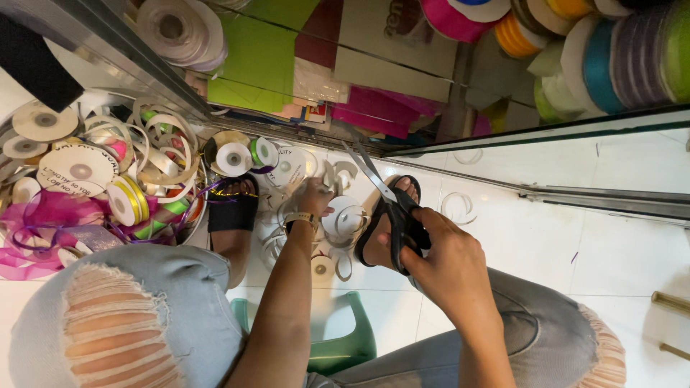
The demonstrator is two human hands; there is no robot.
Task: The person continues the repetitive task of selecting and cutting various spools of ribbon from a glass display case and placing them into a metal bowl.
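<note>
My right hand (447,260) grips the black handles of a pair of scissors (379,188), blades pointing up and away over my right foot in a black sandal. My left hand (315,196) reaches down to the floor between my feet, fingers closed on a loose curl of white ribbon (342,219) among several white ribbon rolls. A watch sits on that wrist. Both knees in torn light jeans frame the view.
A round basket (192,215) full of ribbon spools and pink and purple ribbon stands at the left. Metal sliding-door tracks (589,197) cross the white tiled floor. Behind glass are coloured paper sheets and more ribbon rolls. A green plastic stool (345,345) is under me.
</note>
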